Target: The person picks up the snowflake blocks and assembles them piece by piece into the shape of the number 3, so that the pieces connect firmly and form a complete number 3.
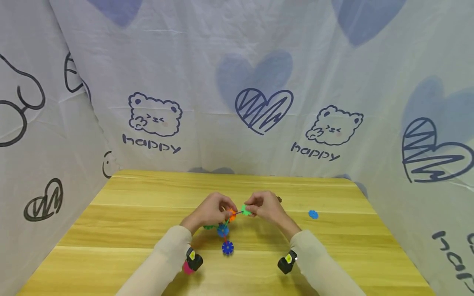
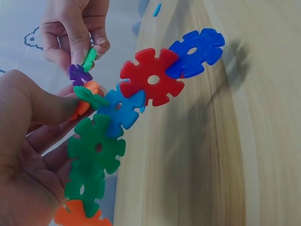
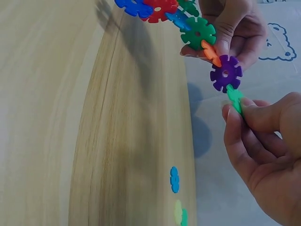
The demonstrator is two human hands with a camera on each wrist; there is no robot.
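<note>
Pale sleeves [image 1: 160, 263], fingers [image 3: 235, 134] pinching orange disc [image 1: 232, 215] and mint disc [image 1: 245, 210], loose blue disc [image 1: 313, 214] apart

The head camera looks forward and down from above, well back, taking in the table [image 1: 122, 222], the printed cloth [image 1: 207, 139] beyond, the left hand [image 1: 212, 211] and the right hand [image 1: 264, 205]. Each wrist camera sits close to its own hand, the other farther off; both views are turned sideways, the table at right in the left wrist's, at left in the right wrist's, and share the purple disc [image 3: 229, 79] between the hands
</note>
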